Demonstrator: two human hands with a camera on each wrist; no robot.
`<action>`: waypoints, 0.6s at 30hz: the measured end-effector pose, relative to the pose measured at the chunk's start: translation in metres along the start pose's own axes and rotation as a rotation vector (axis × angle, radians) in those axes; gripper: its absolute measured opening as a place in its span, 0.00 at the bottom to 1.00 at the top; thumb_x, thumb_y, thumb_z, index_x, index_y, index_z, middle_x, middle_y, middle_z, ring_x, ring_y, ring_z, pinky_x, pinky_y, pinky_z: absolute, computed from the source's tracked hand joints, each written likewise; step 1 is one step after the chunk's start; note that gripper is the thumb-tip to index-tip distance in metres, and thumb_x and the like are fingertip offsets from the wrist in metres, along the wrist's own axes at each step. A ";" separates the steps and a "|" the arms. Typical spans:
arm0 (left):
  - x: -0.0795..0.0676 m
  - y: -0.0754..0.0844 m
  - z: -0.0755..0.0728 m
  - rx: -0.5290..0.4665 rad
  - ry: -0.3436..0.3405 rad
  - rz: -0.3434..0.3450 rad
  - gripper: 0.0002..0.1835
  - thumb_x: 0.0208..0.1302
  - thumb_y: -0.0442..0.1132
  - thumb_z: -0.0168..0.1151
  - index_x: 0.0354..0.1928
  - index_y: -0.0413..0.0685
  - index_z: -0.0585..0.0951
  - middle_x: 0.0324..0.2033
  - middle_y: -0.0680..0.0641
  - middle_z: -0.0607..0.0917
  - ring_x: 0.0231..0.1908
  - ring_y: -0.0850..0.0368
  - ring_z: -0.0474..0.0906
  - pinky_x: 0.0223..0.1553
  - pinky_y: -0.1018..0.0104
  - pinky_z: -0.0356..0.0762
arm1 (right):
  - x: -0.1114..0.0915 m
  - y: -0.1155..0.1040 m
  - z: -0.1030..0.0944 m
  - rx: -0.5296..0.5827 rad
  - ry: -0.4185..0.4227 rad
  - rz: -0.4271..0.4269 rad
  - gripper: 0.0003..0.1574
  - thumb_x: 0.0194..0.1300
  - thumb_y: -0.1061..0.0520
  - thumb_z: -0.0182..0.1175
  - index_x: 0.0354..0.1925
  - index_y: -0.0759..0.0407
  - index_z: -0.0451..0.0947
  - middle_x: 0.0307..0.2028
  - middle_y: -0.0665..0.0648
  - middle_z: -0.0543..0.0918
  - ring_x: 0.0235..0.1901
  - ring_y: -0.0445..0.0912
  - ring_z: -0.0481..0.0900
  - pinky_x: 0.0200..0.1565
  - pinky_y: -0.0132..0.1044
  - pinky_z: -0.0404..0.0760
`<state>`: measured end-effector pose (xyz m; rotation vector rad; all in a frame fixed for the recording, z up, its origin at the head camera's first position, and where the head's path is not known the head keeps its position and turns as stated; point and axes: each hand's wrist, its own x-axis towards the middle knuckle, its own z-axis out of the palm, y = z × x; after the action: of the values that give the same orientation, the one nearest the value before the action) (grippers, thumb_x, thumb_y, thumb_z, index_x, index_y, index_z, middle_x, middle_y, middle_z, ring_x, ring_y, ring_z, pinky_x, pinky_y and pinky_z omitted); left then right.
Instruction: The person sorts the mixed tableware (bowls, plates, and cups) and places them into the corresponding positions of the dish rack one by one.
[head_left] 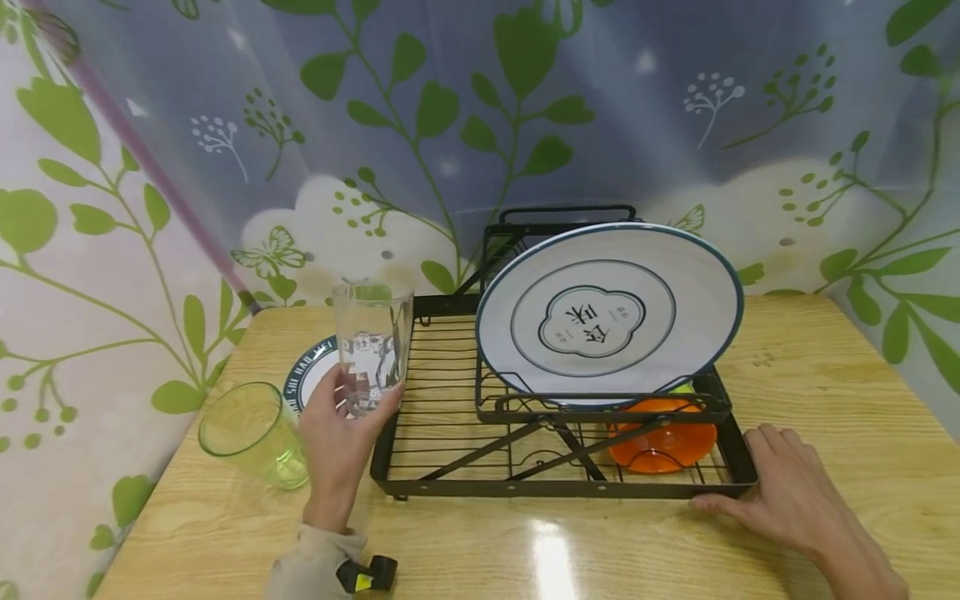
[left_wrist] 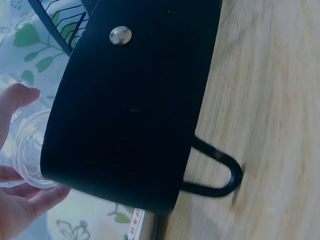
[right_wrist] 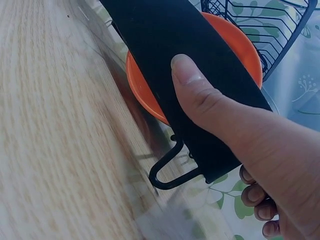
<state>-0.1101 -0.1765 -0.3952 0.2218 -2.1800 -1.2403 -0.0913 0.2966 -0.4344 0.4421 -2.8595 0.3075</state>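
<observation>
A tall clear glass [head_left: 386,321] with a thick, patterned lower part is held mouth up in the left hand [head_left: 339,437], its lower part clasped between thumb and fingers at the left end of the black dish rack [head_left: 480,490]. The rack is set level on the wooden table [head_left: 465,550], its wire floor edged by a flat dark rim and its smaller upper tier carried over the right half on crossed legs. Its front right corner is gripped by the right hand [head_left: 791,492], with the thumb pressed against the front.
</observation>
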 end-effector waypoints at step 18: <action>-0.006 0.026 0.033 -0.082 -0.028 -0.177 0.25 0.51 0.54 0.75 0.40 0.42 0.79 0.31 0.43 0.84 0.25 0.53 0.82 0.20 0.65 0.77 | 0.000 0.001 0.001 0.014 0.021 -0.009 0.53 0.28 0.24 0.74 0.33 0.65 0.69 0.29 0.56 0.70 0.30 0.52 0.66 0.31 0.45 0.63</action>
<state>-0.1207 -0.1362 -0.3882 0.3722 -2.1659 -1.4346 -0.0913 0.2970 -0.4356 0.4515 -2.8363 0.3287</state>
